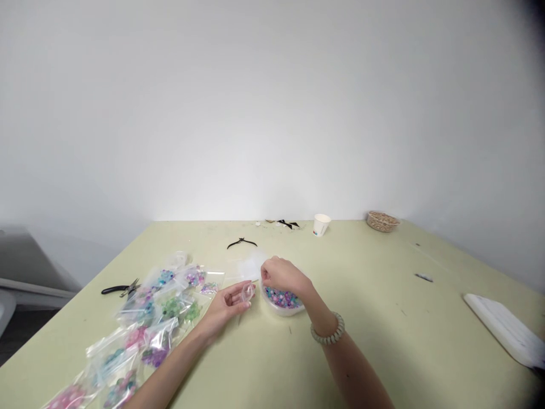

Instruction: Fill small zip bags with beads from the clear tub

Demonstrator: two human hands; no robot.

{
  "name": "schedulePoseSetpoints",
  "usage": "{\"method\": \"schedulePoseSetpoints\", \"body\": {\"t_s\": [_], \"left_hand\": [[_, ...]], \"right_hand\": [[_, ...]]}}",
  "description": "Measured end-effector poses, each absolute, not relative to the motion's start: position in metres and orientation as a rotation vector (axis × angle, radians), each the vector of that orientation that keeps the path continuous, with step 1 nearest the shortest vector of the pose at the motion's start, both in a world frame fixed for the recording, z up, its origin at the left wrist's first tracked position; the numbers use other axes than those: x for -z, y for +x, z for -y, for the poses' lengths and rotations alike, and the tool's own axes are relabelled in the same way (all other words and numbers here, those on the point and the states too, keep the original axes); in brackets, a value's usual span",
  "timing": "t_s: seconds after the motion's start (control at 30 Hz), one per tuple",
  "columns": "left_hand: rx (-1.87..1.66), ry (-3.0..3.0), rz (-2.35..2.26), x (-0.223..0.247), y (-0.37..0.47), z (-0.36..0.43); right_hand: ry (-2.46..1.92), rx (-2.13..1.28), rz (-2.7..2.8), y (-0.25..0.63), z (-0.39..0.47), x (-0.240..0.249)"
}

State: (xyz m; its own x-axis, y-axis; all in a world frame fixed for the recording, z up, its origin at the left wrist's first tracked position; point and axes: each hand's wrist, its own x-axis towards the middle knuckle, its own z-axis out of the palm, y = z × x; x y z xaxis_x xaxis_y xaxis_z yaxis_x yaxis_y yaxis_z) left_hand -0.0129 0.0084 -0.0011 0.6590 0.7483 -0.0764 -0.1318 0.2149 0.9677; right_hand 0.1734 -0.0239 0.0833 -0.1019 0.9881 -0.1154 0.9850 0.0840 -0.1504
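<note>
My left hand [232, 301] is closed on a small clear plastic cup [247, 292], held just left of a white plastic container [284, 312]. Mixed purple, pink and blue beads [281, 297] fill the container. Over its back left rim bends my right hand [281, 274], fingers curled and pinched together at the beads. The fingertips are partly hidden, so whatever they hold cannot be made out. A beaded bracelet [328, 337] circles the right wrist.
Clear bags of coloured beads [172, 307] cover the left side. Pliers [121, 288] lie beyond them, with black-handled pliers [242, 242] farther back. A paper cup [321, 225], a brown basket [382, 222] and black scraps [288, 224] are near the wall. A white slab [502, 324] lies right.
</note>
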Motion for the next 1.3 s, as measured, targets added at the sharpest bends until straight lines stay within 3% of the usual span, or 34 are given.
{"method": "schedulePoseSetpoints", "body": {"t_s": [1.3], "left_hand": [[-0.606, 1.288, -0.587, 0.002, -0.012, -0.007]], "right_hand": [[-1.948, -0.351, 2.280, 0.161, 0.022, -0.079]]}}
